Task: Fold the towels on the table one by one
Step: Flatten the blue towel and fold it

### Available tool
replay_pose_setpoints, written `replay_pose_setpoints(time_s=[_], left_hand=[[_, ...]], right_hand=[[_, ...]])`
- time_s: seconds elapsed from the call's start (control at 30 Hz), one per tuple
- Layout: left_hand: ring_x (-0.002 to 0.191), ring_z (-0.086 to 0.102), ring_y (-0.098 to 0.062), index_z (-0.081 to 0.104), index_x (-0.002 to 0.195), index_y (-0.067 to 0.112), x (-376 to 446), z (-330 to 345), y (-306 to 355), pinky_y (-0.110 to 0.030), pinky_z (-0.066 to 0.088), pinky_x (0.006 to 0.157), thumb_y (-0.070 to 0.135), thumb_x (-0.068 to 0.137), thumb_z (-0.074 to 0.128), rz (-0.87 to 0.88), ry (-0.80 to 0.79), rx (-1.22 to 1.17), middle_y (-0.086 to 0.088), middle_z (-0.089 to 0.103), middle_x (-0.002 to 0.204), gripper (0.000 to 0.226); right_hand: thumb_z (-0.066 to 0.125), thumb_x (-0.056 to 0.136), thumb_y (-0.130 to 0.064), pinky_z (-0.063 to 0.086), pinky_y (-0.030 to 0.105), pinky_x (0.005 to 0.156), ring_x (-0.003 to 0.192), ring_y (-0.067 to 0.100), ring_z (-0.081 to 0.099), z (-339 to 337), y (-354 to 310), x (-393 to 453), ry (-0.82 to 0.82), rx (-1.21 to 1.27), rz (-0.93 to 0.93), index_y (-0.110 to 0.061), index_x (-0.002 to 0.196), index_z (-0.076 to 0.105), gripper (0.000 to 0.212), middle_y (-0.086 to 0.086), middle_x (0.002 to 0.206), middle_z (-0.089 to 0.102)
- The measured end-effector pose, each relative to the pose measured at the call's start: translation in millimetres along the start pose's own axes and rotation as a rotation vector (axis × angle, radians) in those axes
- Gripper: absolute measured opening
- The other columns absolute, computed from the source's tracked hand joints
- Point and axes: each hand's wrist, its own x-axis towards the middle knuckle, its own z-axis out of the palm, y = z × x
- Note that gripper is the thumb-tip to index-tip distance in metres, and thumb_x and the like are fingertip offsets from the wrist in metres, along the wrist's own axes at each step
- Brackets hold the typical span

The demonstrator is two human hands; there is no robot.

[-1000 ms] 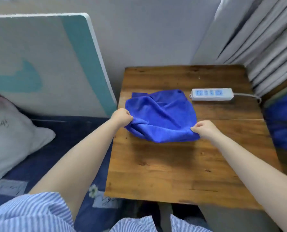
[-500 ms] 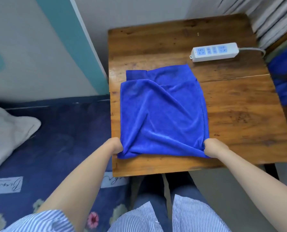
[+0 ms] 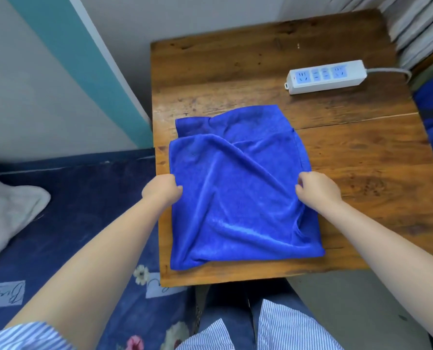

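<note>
Pinching the blue towel (image 3: 238, 198) at mid-edges, left hand (image 3: 162, 189) and right hand (image 3: 316, 189) closed on the wooden table (image 3: 362, 152).

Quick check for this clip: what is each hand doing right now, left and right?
Left hand: closed, pinching the left edge of the blue towel.
Right hand: closed, gripping the towel's right edge.

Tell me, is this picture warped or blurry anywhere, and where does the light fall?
Head view: the wide lens bends straight lines, so the table edges splay and the forearms look stretched. Soft, even light, with a faint sheen on the blue towel and only weak shadows under it. The left hand and right hand look slightly soft; the power strip is fairly crisp.
</note>
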Motion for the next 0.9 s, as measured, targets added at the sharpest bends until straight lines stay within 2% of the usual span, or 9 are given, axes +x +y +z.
replay_pose_setpoints(time_s=[0.1, 0.23, 0.47, 0.57, 0.63, 0.7, 0.77, 0.83, 0.9], left_hand=[[0.092, 0.052, -0.027, 0.053, 0.106, 0.005, 17, -16, 16, -0.031, 0.039, 0.066, 0.020, 0.094, 0.039, 0.024, 0.141, -0.070, -0.011, 0.057, 0.106, 0.024], [0.115, 0.047, -0.033, 0.047, 0.122, 0.003, 42, -29, 30, -0.039, 0.044, 0.082, 0.013, 0.093, 0.036, 0.003, 0.220, -0.097, -0.016, 0.051, 0.125, 0.033], [0.122, 0.039, -0.037, 0.035, 0.134, 0.011, 84, -28, 37, -0.042, 0.038, 0.094, 0.018, 0.093, 0.038, -0.111, 0.176, -0.121, -0.017, 0.039, 0.136, 0.042], [0.111, 0.048, -0.036, 0.041, 0.127, 0.008, 94, -26, 32, -0.036, 0.040, 0.082, 0.017, 0.090, 0.044, -0.177, 0.171, -0.284, -0.018, 0.048, 0.125, 0.038], [0.097, 0.053, -0.030, 0.052, 0.114, 0.008, 96, -29, 31, -0.028, 0.038, 0.073, 0.011, 0.086, 0.049, -0.169, 0.171, -0.477, -0.011, 0.056, 0.106, 0.028], [0.071, 0.054, -0.016, 0.058, 0.082, 0.016, 92, -36, 29, -0.018, 0.040, 0.058, 0.004, 0.083, 0.053, -0.076, 0.150, -0.669, -0.002, 0.055, 0.077, 0.013], [0.044, 0.042, 0.001, 0.050, 0.062, 0.020, 83, -48, 26, -0.008, 0.030, 0.038, -0.005, 0.081, 0.053, 0.078, 0.066, -0.801, 0.006, 0.046, 0.057, 0.031], [0.036, 0.034, 0.000, 0.047, 0.055, 0.025, 69, -62, 24, -0.008, 0.024, 0.035, -0.007, 0.077, 0.055, 0.231, -0.028, -0.858, 0.013, 0.042, 0.049, 0.039], [0.043, 0.032, -0.001, 0.049, 0.053, 0.027, 61, -76, 22, -0.012, 0.024, 0.039, 0.004, 0.068, 0.057, 0.312, -0.079, -0.887, 0.010, 0.042, 0.054, 0.029]], right_hand=[[0.047, 0.087, -0.007, 0.042, 0.039, 0.080, 0.104, 0.036, 0.050, -12, -9, 27, 0.127, 0.088, -0.121, 0.001, 0.104, 0.059, 0.022, 0.019, 0.108, 0.059], [0.050, 0.084, -0.001, 0.038, 0.041, 0.089, 0.112, 0.033, 0.046, -23, -17, 61, 0.227, 0.105, -0.319, 0.000, 0.114, 0.058, 0.030, 0.016, 0.117, 0.057], [0.051, 0.086, -0.013, 0.032, 0.038, 0.093, 0.122, 0.027, 0.037, -28, -22, 104, 0.118, -0.098, -0.444, -0.011, 0.129, 0.043, 0.044, 0.007, 0.129, 0.046], [0.047, 0.088, -0.014, 0.033, 0.036, 0.090, 0.115, 0.027, 0.041, -30, -24, 113, 0.081, -0.135, -0.408, -0.012, 0.124, 0.047, 0.036, 0.007, 0.118, 0.052], [0.046, 0.088, -0.012, 0.034, 0.035, 0.090, 0.114, 0.028, 0.044, -34, -24, 118, 0.036, -0.108, -0.390, -0.011, 0.118, 0.054, 0.032, 0.009, 0.113, 0.056], [0.048, 0.086, -0.007, 0.036, 0.033, 0.087, 0.110, 0.030, 0.048, -40, -23, 119, -0.005, -0.016, -0.398, -0.007, 0.111, 0.061, 0.028, 0.013, 0.108, 0.058], [0.053, 0.083, 0.000, 0.035, 0.030, 0.079, 0.099, 0.031, 0.054, -50, -23, 115, -0.021, 0.140, -0.422, 0.000, 0.100, 0.066, 0.021, 0.018, 0.098, 0.060], [0.058, 0.079, 0.006, 0.032, 0.024, 0.070, 0.085, 0.028, 0.055, -61, -21, 107, -0.009, 0.276, -0.432, 0.005, 0.091, 0.068, 0.015, 0.020, 0.088, 0.061], [0.060, 0.077, 0.008, 0.033, 0.010, 0.065, 0.078, 0.022, 0.051, -71, -20, 102, 0.021, 0.389, -0.405, 0.006, 0.086, 0.068, 0.012, 0.015, 0.081, 0.059]])
